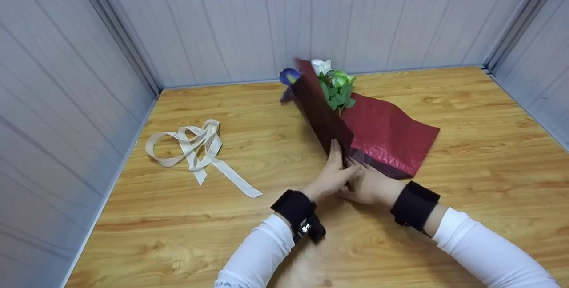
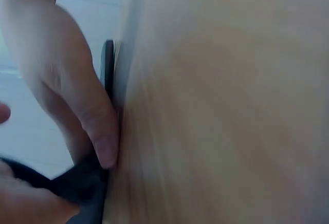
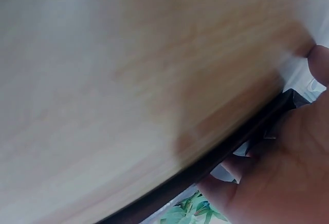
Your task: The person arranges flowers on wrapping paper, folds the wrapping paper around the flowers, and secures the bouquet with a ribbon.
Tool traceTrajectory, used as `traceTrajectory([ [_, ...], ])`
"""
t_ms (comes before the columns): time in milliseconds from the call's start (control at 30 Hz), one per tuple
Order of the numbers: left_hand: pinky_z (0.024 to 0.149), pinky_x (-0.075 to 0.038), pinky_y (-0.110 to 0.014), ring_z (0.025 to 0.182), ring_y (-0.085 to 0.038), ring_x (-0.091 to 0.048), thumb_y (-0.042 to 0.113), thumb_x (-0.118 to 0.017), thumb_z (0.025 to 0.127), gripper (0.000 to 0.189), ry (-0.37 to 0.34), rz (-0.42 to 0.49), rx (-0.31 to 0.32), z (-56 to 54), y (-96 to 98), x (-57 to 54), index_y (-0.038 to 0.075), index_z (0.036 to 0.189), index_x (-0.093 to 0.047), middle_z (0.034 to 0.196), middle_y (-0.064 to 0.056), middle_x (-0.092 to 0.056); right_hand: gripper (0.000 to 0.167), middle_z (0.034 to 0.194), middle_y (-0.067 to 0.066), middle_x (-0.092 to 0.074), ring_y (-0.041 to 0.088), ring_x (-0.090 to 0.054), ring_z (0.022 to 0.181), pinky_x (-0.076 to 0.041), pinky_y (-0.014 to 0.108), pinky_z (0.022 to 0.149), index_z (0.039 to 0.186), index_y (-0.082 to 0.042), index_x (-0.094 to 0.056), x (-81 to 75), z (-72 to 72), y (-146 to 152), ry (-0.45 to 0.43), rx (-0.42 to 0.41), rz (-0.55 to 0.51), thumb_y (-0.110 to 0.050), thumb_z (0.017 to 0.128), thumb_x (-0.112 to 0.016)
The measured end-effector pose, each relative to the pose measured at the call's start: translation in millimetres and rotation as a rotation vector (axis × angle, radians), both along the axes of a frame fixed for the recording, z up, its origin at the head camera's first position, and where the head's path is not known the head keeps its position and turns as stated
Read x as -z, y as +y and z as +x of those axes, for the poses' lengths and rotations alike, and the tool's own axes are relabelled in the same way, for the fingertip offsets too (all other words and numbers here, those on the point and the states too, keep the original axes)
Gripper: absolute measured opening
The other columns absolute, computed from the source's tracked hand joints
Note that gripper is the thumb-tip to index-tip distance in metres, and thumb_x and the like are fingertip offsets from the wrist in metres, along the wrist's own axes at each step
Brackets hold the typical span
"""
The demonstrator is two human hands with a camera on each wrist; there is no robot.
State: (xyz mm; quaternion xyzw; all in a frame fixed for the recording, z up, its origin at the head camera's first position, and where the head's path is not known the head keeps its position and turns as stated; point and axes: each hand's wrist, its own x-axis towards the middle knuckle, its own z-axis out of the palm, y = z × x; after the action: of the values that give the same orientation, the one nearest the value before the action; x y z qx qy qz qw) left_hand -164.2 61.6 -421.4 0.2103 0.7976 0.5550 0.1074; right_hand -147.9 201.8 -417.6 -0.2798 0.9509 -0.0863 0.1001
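Observation:
A dark red sheet of wrapping paper (image 1: 386, 132) lies on the table, its left side folded up as a darker flap (image 1: 318, 110). Between flap and sheet show a white rose (image 1: 321, 66), a pale green bloom (image 1: 341, 79) and leaves; a purple flower (image 1: 289, 76) sticks out at the left. My left hand (image 1: 331, 174) holds the flap's lower end, fingers along it and thumb reaching toward the other hand. My right hand (image 1: 371, 183) grips the paper's bottom end from the right. Stems are hidden. In the right wrist view, fingers (image 3: 221, 188) sit against the dark paper edge (image 3: 190, 178).
A cream ribbon (image 1: 195, 146) with print lies in loose loops on the left of the wooden table (image 1: 200, 243). Grey panel walls (image 1: 222, 21) enclose the back and both sides. The flower heads are near the back wall.

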Motion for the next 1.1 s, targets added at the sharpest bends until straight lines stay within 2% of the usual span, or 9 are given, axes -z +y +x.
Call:
traceTrajectory([
  [100,0.118,-0.001,-0.039,0.145,-0.031,0.01,0.022,-0.054,0.094,0.088,-0.009,-0.102,0.04,-4.7,-2.2,1.5,-0.008,0.146,0.01,0.155,-0.022,0.014,0.068,0.143,0.034,-0.034,0.047,-0.026,0.137,-0.022,0.059,0.109,0.137,0.014,-0.038,0.9,-0.1,-0.2,-0.002,-0.002,0.012,-0.037,0.095,-0.052],
  [233,0.118,-0.003,-0.039,0.145,-0.033,0.006,0.012,-0.046,0.096,0.076,0.07,-0.267,0.036,-8.0,0.6,2.2,-0.01,0.147,0.005,0.156,-0.023,0.008,0.071,0.14,0.038,-0.034,0.049,-0.028,0.135,-0.024,0.057,0.109,0.135,0.017,-0.039,2.1,-0.6,0.4,0.029,-0.012,0.028,-0.039,0.093,-0.054],
  [300,0.118,-0.011,-0.037,0.145,-0.035,-0.006,0.007,-0.046,0.094,0.07,0.155,-0.387,-0.025,-6.7,4.6,1.7,-0.012,0.147,-0.004,0.156,-0.026,-0.004,0.071,0.14,0.038,-0.034,0.05,-0.029,0.134,-0.024,0.056,0.109,0.134,0.017,-0.04,2.8,-1.1,0.6,0.039,-0.019,0.024,-0.039,0.093,-0.055],
  [333,0.115,-0.023,-0.035,0.142,-0.034,-0.021,0.008,-0.047,0.093,0.065,0.214,-0.473,-0.076,-4.9,6.7,1.4,-0.013,0.145,-0.013,0.153,-0.029,-0.015,0.071,0.14,0.038,-0.034,0.05,-0.029,0.134,-0.024,0.057,0.109,0.134,0.016,-0.04,3.1,-1.4,0.5,0.039,-0.023,0.021,-0.04,0.092,-0.055],
  [433,0.084,-0.053,-0.035,0.109,-0.028,-0.061,0.015,-0.054,0.09,0.042,0.401,-0.767,-0.231,0.7,11.4,-0.8,-0.009,0.125,-0.051,0.127,-0.023,-0.055,0.072,0.142,0.036,-0.033,0.05,-0.028,0.135,-0.024,0.058,0.109,0.137,0.013,-0.039,4.5,-1.9,0.1,0.023,-0.018,0.008,-0.04,0.092,-0.055],
  [533,0.054,-0.052,-0.035,0.071,-0.02,-0.067,0.025,-0.06,0.086,0.021,0.488,-0.932,-0.344,4.7,10.9,-3.3,0.006,0.089,-0.069,0.088,-0.01,-0.069,0.072,0.143,0.035,-0.032,0.049,-0.026,0.136,-0.024,0.058,0.109,0.138,0.013,-0.037,5.4,-1.9,-1.4,0.016,-0.015,0.009,-0.041,0.092,-0.054],
  [700,0.054,-0.052,-0.038,0.07,-0.023,-0.068,0.026,-0.063,0.083,0.02,0.367,-0.779,-0.363,4.0,-0.7,-3.4,0.008,0.079,-0.072,0.077,-0.008,-0.071,0.073,0.15,0.032,-0.023,0.046,-0.023,0.138,-0.023,0.059,0.109,0.14,0.014,-0.031,4.5,-1.5,-3.2,-0.011,-0.006,0.023,-0.039,0.094,-0.049],
  [933,0.066,-0.053,-0.04,0.086,-0.027,-0.069,0.026,-0.062,0.081,0.026,0.194,-0.608,-0.338,3.1,-17.2,0.4,0.007,0.096,-0.072,0.092,-0.009,-0.073,0.075,0.155,0.027,-0.013,0.044,-0.02,0.14,-0.025,0.061,0.107,0.147,0.005,-0.024,2.5,-1.6,-2.3,-0.009,-0.026,0.051,-0.041,0.095,-0.05],
  [1100,0.063,-0.052,-0.038,0.08,-0.027,-0.069,0.024,-0.061,0.081,0.021,0.267,-0.588,-0.327,5.2,-16.2,-1.7,0.007,0.089,-0.07,0.084,-0.009,-0.072,0.071,0.153,0.031,-0.013,0.048,-0.021,0.138,-0.025,0.063,0.105,0.145,0.005,-0.031,0.2,0.7,-2.3,0.003,-0.041,0.055,-0.04,0.095,-0.051],
])
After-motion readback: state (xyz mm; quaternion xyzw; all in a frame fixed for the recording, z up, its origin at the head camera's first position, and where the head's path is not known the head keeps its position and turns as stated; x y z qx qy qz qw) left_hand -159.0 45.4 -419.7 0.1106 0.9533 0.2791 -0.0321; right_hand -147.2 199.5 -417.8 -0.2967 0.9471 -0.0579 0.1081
